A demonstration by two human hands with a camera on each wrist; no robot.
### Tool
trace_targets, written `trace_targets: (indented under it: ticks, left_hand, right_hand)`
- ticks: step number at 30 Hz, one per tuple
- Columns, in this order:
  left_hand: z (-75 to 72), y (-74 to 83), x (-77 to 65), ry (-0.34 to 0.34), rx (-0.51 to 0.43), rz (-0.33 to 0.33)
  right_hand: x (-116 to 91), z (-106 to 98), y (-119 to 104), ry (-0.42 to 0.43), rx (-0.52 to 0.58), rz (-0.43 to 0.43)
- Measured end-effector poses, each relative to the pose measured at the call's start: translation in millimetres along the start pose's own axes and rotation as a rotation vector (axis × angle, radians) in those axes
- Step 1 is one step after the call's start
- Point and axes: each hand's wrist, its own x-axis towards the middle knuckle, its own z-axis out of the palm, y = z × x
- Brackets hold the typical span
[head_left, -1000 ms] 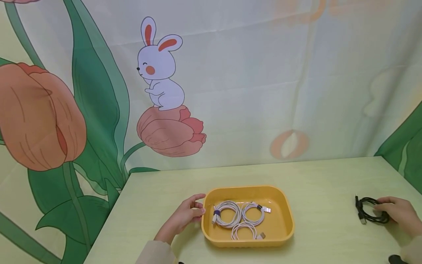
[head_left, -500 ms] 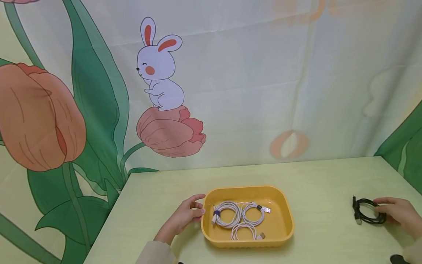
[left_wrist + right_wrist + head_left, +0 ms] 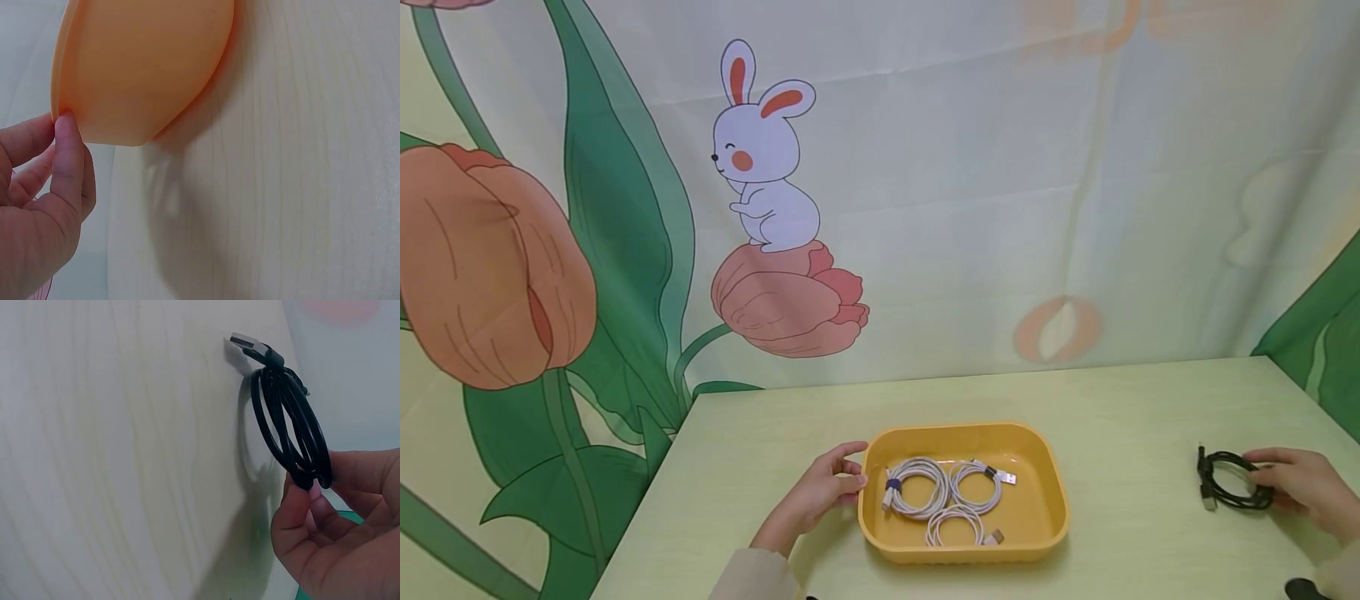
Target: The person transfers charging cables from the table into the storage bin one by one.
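Observation:
On the right side of the table, my right hand (image 3: 1303,485) pinches a coiled black USB cable (image 3: 1208,483) by its near side. The right wrist view shows thumb and fingers gripping the bottom of the coil (image 3: 292,425), its metal plug pointing away. My left hand (image 3: 826,483) holds the left rim of a yellow plastic tray (image 3: 1037,500); in the left wrist view the thumb and a finger pinch that rim (image 3: 60,87). Inside the tray lie three coiled white cables: one with a dark tie (image 3: 942,492), one with a black tie (image 3: 998,492), and a smaller one (image 3: 934,527) in front.
A pale wood-grain table (image 3: 1135,433) carries everything. Behind it hangs a cloth backdrop (image 3: 940,250) printed with a rabbit and tulips. A dark object (image 3: 1302,589) shows by the right sleeve at the bottom edge.
My right hand has shifted slightly to the left with the black USB cable. The left hand and the tray have stayed where they were.

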Motion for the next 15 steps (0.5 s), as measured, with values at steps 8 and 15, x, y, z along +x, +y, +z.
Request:
trace_targets:
  ticks: [8, 15]
  left_hand:
    - [0.2, -0.4, -0.6, 0.002, 0.003, -0.001]
    - [0.4, 0.0, -0.9, 0.006, 0.007, -0.003]
  right_hand:
    - [1.3, 1.0, -3.3, -0.017, 0.007, -0.019]
    - [-4.0, 2.6, -12.0, -0.034, 0.037, -0.026]
